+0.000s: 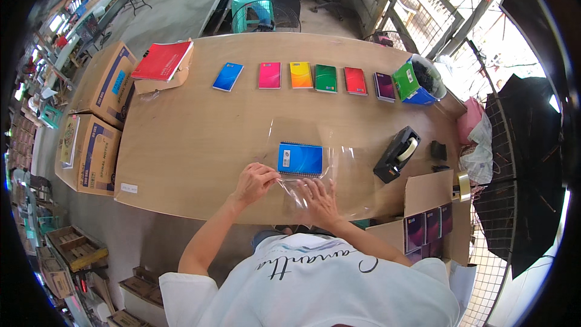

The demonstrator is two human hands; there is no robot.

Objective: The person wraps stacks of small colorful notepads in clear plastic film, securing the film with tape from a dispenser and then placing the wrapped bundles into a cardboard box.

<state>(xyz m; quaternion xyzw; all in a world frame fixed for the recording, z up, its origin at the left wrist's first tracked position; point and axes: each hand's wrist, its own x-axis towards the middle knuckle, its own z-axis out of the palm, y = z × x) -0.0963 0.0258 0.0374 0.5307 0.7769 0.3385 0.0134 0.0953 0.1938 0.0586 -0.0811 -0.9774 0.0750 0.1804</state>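
Note:
A blue spiral notebook (304,159) lies near the middle of the table, its wire binding toward me. Clear plastic film (356,184) spreads over and around it, reaching toward the table's near edge. At the notebook's lower left corner, my left hand (255,183) pinches the edge of the film between thumb and fingers. My right hand (319,204) rests on the film just below the binding, fingers stretched out and apart. To the right stands a black tape dispenser (396,154) with a roll of clear tape.
Small notebooks in several colours, including a green one (325,79), form a row farther back. A blue-green bin (413,85) ends that row. Red notebooks (162,62) lie at the far left beside stacked cartons (100,151). An open carton (427,197) of purple notebooks stands at the near right.

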